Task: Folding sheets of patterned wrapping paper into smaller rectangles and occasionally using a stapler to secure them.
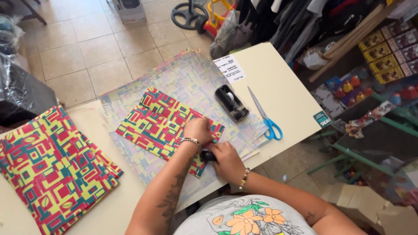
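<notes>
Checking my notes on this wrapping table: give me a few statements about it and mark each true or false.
1. The left hand presses on the folded patterned wrapping paper. True.
2. The scissors have red handles. False: the handles are blue.
3. The black tape dispenser sits between the folded paper and the scissors. True.
4. The right hand holds the scissors. False: it rests on a small dark object at the paper's edge.
5. A stack of patterned sheets lies at the left. True.
</notes>
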